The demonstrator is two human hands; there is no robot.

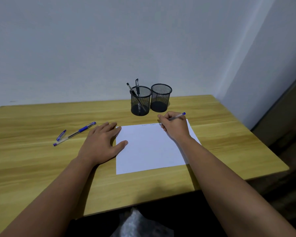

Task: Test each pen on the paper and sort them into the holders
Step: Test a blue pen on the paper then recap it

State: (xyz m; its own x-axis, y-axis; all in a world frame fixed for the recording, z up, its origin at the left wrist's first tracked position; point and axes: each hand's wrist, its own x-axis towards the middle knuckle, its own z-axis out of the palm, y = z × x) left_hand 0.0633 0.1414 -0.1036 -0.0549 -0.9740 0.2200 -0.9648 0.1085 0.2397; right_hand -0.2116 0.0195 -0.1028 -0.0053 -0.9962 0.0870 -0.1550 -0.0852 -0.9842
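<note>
Wooden table (41, 159) against the wall, light grain running across. On it, a white sheet of paper (149, 151) near the middle, and at the back two black mesh pen holders side by side, just about touching: the left holder (141, 104) and the right holder (161, 100). Out left lie a blue capped pen (74, 133) and, just beside it, a loose blue cap (61, 135).

Behind the paper (149, 147), two mesh holders (141, 100) block you, touching side by side; left of the paper, a capped pen (75, 133) and loose cap (61, 135) lie on bare surface (41, 161).
</note>
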